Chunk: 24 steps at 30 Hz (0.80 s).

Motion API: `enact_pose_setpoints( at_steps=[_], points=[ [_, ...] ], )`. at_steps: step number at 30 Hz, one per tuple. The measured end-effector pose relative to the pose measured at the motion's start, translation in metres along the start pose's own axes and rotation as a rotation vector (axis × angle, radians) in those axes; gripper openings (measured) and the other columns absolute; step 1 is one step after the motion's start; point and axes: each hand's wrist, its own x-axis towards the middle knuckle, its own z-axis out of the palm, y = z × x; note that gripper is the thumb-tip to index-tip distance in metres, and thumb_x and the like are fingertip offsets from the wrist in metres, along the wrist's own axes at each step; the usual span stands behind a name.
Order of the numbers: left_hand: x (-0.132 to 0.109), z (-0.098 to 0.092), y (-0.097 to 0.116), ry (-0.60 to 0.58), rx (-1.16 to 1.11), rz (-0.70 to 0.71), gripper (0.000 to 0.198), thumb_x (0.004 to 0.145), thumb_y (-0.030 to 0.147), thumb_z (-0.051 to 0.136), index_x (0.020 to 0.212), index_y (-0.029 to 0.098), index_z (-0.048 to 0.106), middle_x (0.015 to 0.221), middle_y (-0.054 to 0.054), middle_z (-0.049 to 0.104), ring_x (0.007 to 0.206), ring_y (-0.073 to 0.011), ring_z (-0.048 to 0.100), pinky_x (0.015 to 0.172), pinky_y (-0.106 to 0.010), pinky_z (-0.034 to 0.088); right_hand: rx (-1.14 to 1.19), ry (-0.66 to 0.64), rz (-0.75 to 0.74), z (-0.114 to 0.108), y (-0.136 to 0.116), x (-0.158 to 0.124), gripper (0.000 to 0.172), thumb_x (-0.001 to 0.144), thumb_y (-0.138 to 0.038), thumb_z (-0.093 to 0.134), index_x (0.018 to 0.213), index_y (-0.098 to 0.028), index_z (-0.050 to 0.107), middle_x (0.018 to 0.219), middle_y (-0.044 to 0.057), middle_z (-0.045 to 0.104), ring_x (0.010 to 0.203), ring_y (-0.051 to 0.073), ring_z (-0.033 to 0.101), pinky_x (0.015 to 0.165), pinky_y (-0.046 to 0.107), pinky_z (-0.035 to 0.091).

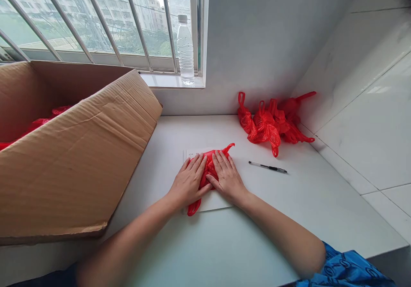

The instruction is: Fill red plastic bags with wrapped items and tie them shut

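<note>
A red plastic bag (209,166), bunched and with its handles poking out, lies under both my hands. My left hand (189,183) rests flat on its left part, fingers stretched out. On the right part, my right hand (227,179) presses down in the same way, its fingers extended and its thumb near the left thumb. Beneath the bag is a white sheet or pad of paper (215,202), mostly covered. What the bag contains, if anything, cannot be seen.
Several knotted red plastic bags (265,124) are heaped by the back wall. A black pen (268,166) lies right of the paper. At left stands a large open cardboard box (77,162) with red plastic inside. A water bottle (185,51) stands on the windowsill (167,80).
</note>
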Motion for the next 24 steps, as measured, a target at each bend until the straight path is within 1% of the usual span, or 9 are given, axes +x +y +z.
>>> enact_pose_setpoints(
  at_steps=[4, 9, 16, 24],
  points=[
    [0.0004, -0.0017, 0.0007, -0.03, 0.008, -0.012, 0.078, 0.093, 0.052, 0.047, 0.155, 0.009, 0.029, 0.161, -0.017, 0.028, 0.15, -0.0299, 0.026, 0.122, -0.049, 0.025, 0.004, -0.008, 0.006, -0.0004, -0.0001, -0.0002, 0.072, 0.101, -0.053, 0.035, 0.156, -0.006, 0.028, 0.162, 0.015, 0.026, 0.153, 0.028, 0.018, 0.124, 0.051, 0.019],
    [0.0012, -0.003, 0.0014, -0.052, 0.018, -0.017, 0.078, 0.093, 0.052, 0.046, 0.155, 0.008, 0.029, 0.161, -0.016, 0.028, 0.15, -0.0295, 0.026, 0.122, -0.049, 0.025, 0.005, -0.035, 0.016, -0.0031, -0.001, 0.0005, 0.073, 0.102, -0.053, 0.033, 0.155, -0.004, 0.027, 0.162, 0.015, 0.024, 0.153, 0.029, 0.018, 0.124, 0.051, 0.018],
    [0.0012, 0.0016, -0.0008, -0.044, 0.022, -0.007, 0.079, 0.093, 0.054, 0.046, 0.155, 0.009, 0.028, 0.161, -0.016, 0.028, 0.15, -0.0304, 0.025, 0.122, -0.05, 0.025, 0.017, -0.055, 0.027, -0.0058, -0.0025, 0.0005, 0.073, 0.102, -0.054, 0.032, 0.156, -0.005, 0.027, 0.162, 0.015, 0.025, 0.152, 0.028, 0.018, 0.125, 0.05, 0.016],
    [0.0004, 0.0001, -0.0001, -0.047, 0.008, -0.014, 0.078, 0.093, 0.054, 0.047, 0.155, 0.01, 0.029, 0.16, -0.016, 0.03, 0.15, -0.0307, 0.027, 0.122, -0.049, 0.025, 0.011, -0.063, 0.022, -0.0065, -0.0028, 0.0003, 0.073, 0.102, -0.054, 0.031, 0.155, -0.004, 0.027, 0.162, 0.015, 0.024, 0.152, 0.028, 0.019, 0.125, 0.05, 0.017]
  ],
)
